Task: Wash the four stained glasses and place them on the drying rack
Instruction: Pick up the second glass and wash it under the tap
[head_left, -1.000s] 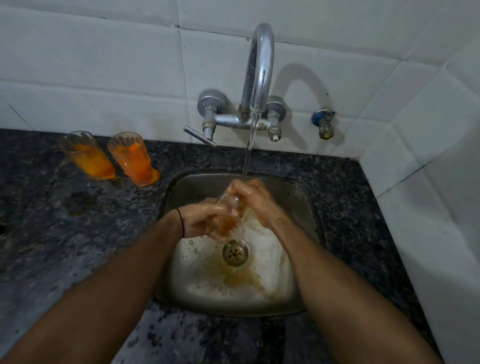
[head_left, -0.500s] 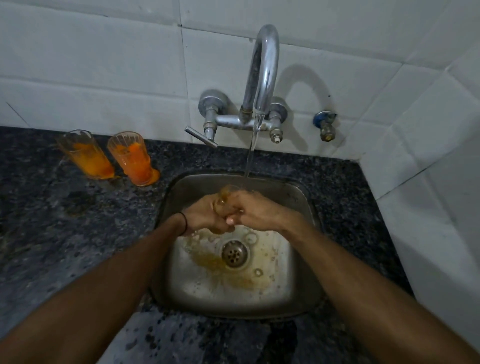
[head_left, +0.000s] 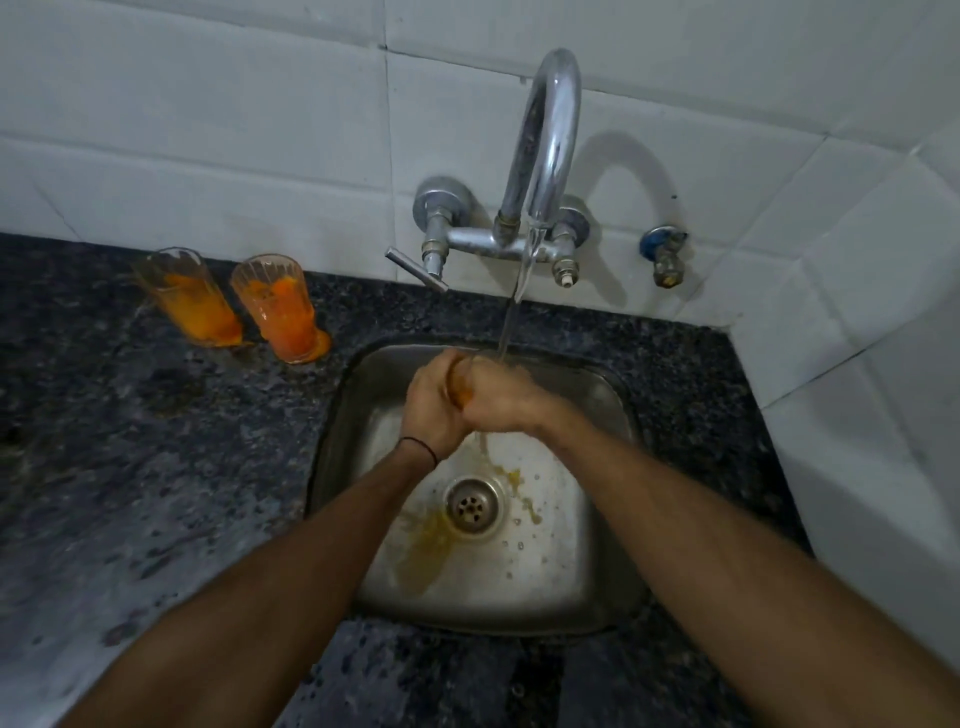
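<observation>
Both hands are clasped around one stained glass (head_left: 460, 384) over the steel sink (head_left: 613, 395), under the running water stream (head_left: 511, 306). My left hand (head_left: 431, 410) wraps its left side and my right hand (head_left: 498, 400) wraps its right side, so only an orange-tinted sliver of the glass shows between them. Two more stained glasses stand on the dark counter at the back left: one (head_left: 189, 299) nearer the wall corner, the other (head_left: 280, 312) beside it, both smeared orange inside.
A chrome wall tap (head_left: 545, 150) arches over the sink with a lever handle (head_left: 415, 269) pointing left. A small blue-capped valve (head_left: 665, 254) sits on the tiled wall to the right. Orange residue streaks the basin around the drain (head_left: 471, 505). A white tiled wall closes the right side.
The hands have shifted the glass up and back toward the water stream and closed more tightly around it. The foam in the basin has drained, leaving orange streaks.
</observation>
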